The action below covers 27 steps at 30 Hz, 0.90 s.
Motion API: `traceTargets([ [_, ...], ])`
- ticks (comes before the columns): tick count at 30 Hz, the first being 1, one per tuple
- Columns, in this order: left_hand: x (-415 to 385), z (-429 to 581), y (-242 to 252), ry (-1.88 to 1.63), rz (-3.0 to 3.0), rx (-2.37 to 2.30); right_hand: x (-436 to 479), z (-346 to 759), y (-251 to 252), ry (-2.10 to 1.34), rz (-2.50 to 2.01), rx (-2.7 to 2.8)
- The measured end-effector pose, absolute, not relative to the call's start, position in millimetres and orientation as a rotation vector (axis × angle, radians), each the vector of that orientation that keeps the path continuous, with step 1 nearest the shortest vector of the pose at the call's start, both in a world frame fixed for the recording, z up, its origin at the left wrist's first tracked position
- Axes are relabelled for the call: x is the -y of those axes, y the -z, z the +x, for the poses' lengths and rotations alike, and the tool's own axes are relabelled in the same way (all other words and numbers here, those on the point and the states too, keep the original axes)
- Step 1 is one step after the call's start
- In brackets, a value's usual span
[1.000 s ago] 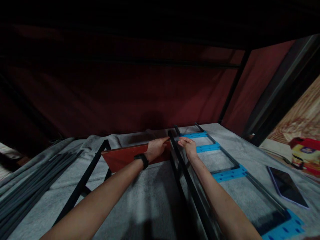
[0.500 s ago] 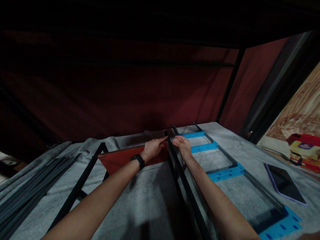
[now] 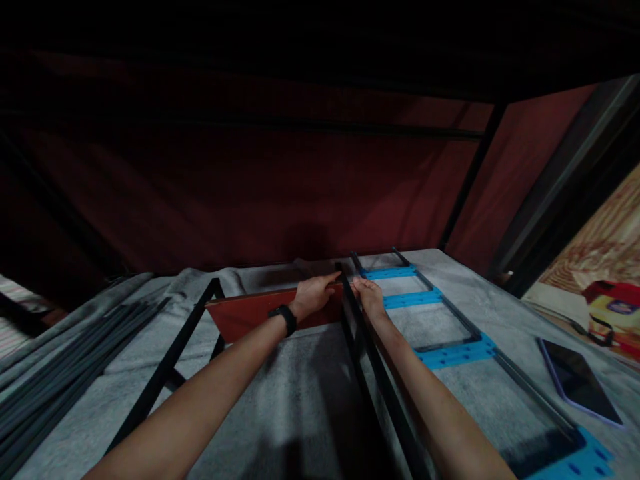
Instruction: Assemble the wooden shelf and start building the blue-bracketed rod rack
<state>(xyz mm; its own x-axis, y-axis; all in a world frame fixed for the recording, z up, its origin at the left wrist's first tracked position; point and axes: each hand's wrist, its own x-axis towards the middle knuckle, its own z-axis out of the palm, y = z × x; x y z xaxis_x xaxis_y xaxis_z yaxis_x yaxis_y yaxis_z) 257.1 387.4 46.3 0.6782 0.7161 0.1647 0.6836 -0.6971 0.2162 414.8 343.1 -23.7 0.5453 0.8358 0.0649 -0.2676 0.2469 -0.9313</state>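
Note:
A reddish-brown board (image 3: 250,313) stands on its long edge between two black metal frames. My left hand (image 3: 314,297), with a black watch on the wrist, is closed over the board's top edge at its right end. Its index finger reaches to the black frame (image 3: 373,357) on the right. On the other side of that frame, my right hand (image 3: 369,298) has its fingers pinched together against the bar, level with the board's end. Whatever the pinch may hold is too small or hidden. The board's left end meets the other black frame (image 3: 175,353).
Dark rods (image 3: 95,363) lie bundled at the left on the grey cloth (image 3: 295,393). To the right are blue perforated strips (image 3: 455,352) joined with dark U-shaped rods. A phone (image 3: 580,380) and a red-yellow package (image 3: 617,313) lie further right. A dark bed frame (image 3: 473,170) surrounds the space.
My right hand's fingers have drawn in closer to the black bar. The left hand keeps its place on the board. The whole view has shifted slightly.

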Motion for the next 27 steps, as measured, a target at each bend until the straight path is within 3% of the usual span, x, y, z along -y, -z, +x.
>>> traceTargets([
  [17,-392.6,257.8,-47.9,-0.264,2.725,-1.145,-340.4,417.5,19.7,-0.637,-1.18,0.807],
  [27,-386.9,257.8,-54.2,-0.245,2.769,-1.166,-336.5,420.6,14.8,-0.336,-1.531,1.074],
])
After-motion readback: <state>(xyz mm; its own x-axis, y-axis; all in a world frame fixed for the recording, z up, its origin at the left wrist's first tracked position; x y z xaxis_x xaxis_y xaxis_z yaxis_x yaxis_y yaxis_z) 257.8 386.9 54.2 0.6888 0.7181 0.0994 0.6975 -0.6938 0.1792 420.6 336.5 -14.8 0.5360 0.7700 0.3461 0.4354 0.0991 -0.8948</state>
